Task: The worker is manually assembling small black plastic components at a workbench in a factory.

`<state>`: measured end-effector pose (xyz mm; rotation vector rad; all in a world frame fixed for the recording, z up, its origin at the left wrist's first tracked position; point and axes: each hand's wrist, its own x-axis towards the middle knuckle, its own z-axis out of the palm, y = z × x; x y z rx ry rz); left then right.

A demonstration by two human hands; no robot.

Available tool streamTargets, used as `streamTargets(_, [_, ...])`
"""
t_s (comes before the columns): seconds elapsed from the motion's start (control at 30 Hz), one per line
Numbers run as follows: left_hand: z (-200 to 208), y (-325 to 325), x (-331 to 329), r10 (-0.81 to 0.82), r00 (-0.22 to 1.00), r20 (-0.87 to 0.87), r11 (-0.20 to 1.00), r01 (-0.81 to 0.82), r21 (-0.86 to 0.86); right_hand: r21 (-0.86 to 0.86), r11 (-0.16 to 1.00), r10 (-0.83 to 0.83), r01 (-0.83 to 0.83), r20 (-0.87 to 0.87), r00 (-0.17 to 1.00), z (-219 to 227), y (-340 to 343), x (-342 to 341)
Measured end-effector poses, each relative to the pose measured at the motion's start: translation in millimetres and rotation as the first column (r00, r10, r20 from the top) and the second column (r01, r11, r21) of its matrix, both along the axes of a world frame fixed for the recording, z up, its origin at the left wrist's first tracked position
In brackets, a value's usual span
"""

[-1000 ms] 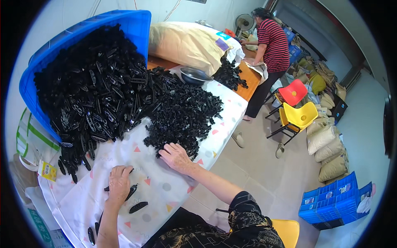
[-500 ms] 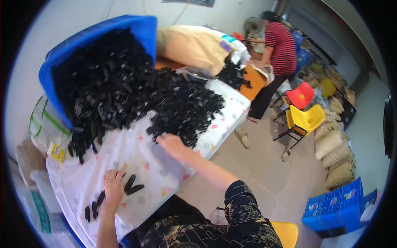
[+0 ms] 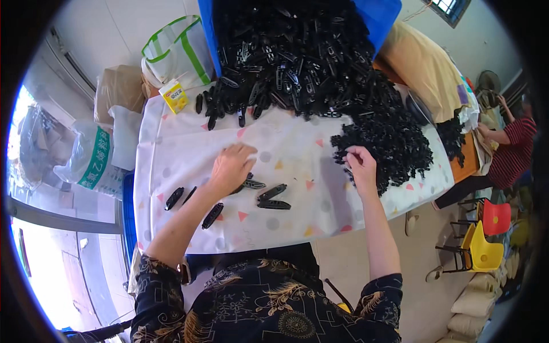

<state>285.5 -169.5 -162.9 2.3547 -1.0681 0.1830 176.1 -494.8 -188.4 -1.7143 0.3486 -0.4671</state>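
My left hand (image 3: 231, 170) is over the patterned tablecloth (image 3: 286, 146), fingers stretched out. Under and beside it lie several long black plastic pieces that look like hair clips, among them a left one (image 3: 174, 198), a near one (image 3: 213, 216) and a lower right one (image 3: 274, 204). At the near left edge of a heap of small black parts (image 3: 394, 140), my right hand (image 3: 362, 167) has thumb and fingertips pinched together. What it holds, if anything, is too small to make out. Many more long black pieces (image 3: 280, 63) spill from a blue tub (image 3: 384, 18) onto the table.
A yellow box (image 3: 174, 96) and a white-and-green bag (image 3: 182, 54) stand at the far left. Beige sacking (image 3: 426, 71) lies to the right of the tub. A person in red stripes (image 3: 514, 146) works at the far right, near red (image 3: 494, 217) and yellow chairs (image 3: 486, 248).
My view has turned left, so the table sits more centrally. My left hand has moved away from me over the cloth. At the small parts' edge, my right hand's fingers are now pinched.
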Motion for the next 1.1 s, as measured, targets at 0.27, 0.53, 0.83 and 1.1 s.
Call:
streamTargets(0.27, [-19.1, -95.9, 121.1, 0.131, 0.988, 0.078, 0.991, -0.133, 0.023, -0.625, 0.78, 0.101, 0.027, 0.169, 0.98, -5.1, 35.2, -20.5])
streamTargets(0.53, [-23.6, -100.2, 147.5, 0.368, 0.929, -0.049, 0.879, -0.33, 0.344, -0.773, 0.634, 0.199, -0.026, 0.13, 0.971, -17.1, 51.6, -36.1])
streamTargets(0.83, [13.6, -77.2, 40.1, -0.322, 0.582, -0.747, 0.822, -0.219, -0.525, -0.689, 0.649, 0.006, 0.324, 0.43, 0.903, 15.1, 57.3, -60.2])
streamTargets(1.1, [17.9, -75.9, -95.1, -0.688, 0.006, -0.726, 0.663, -0.401, -0.632, -0.733, 0.57, 0.091, 0.371, 0.505, 0.858, 50.2, 85.7, -95.3])
